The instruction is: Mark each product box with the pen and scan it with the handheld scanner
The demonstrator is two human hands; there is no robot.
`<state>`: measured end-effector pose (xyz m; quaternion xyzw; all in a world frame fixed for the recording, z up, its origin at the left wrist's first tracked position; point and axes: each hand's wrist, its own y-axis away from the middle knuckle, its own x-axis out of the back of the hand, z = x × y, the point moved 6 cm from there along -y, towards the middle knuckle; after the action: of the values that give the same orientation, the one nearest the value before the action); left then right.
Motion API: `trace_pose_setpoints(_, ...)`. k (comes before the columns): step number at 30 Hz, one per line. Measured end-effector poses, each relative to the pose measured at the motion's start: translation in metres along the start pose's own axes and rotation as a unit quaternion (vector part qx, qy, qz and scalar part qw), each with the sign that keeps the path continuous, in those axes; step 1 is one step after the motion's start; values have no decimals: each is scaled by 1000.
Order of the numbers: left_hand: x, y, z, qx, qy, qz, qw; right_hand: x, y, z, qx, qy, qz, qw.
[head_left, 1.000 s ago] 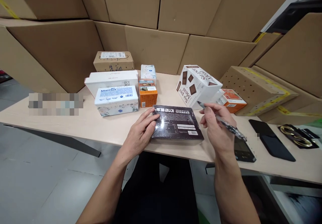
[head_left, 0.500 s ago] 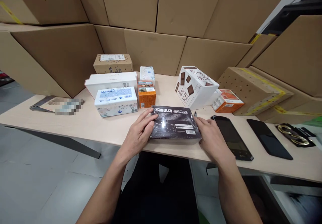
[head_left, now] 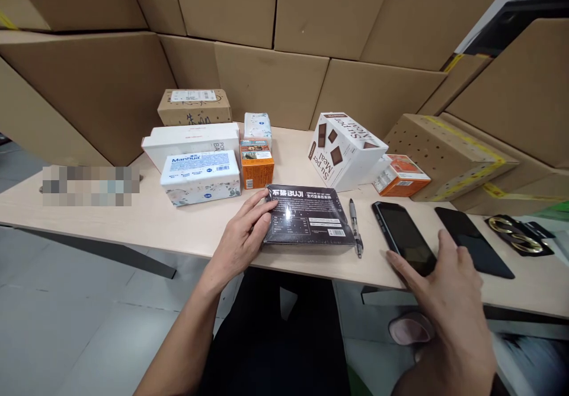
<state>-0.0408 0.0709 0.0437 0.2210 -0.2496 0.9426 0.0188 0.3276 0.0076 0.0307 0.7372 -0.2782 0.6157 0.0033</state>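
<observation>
A shrink-wrapped black BUJI box (head_left: 306,215) lies flat near the table's front edge, printed side up. My left hand (head_left: 243,233) holds its left edge, with fingertips over the far-left corner and the thumb against the side. Over the near end of a rugged black phone (head_left: 405,233) is my right hand (head_left: 448,280), fingers spread, thumb on the left and index finger on the right. It hides the phone's lower part; contact is unclear. A pen (head_left: 354,227) lies between the box and the phone.
Behind stand a Manhua tissue pack (head_left: 200,176), an orange box (head_left: 256,168) and a white Su-per Meal box (head_left: 344,150). Right of the phone lie a dark flat slab (head_left: 473,242) and gold rings (head_left: 518,236). Cardboard boxes (head_left: 267,82) wall the table's back.
My right hand has let go of the box's right side and moved right to the phone, opening out. The pen is now uncovered. My left hand has stayed at the box.
</observation>
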Motion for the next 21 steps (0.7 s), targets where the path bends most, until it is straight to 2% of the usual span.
trace_pose_setpoints(3, 0, 0, 0, 1, 2, 2, 1000, -12, 1, 4, 3, -42, -26, 999)
trace_pose_setpoints(7, 0, 0, 0, 3, 2, 3, 1000, -18, 2, -4, 20, -47, -17, 999)
trace_pose_setpoints(12, 0, 0, -1, 15, -4, 4, 1000, -15, 5, -10, 8, -79, 38, 996)
trace_pose_setpoints(15, 0, 0, 0, 23, -4, 3, 1000, -14, 7, -7, -9, -134, 48, 990)
trace_pose_setpoints(18, 0, -1, 0, 24, 0, 3, 1000, -10, 14, -5, -53, -200, 46, 977)
trace_pose_setpoints(21, 0, 0, 0, 26, 2, 3, 1000, 1, 27, -14, -72, -265, 84, 958)
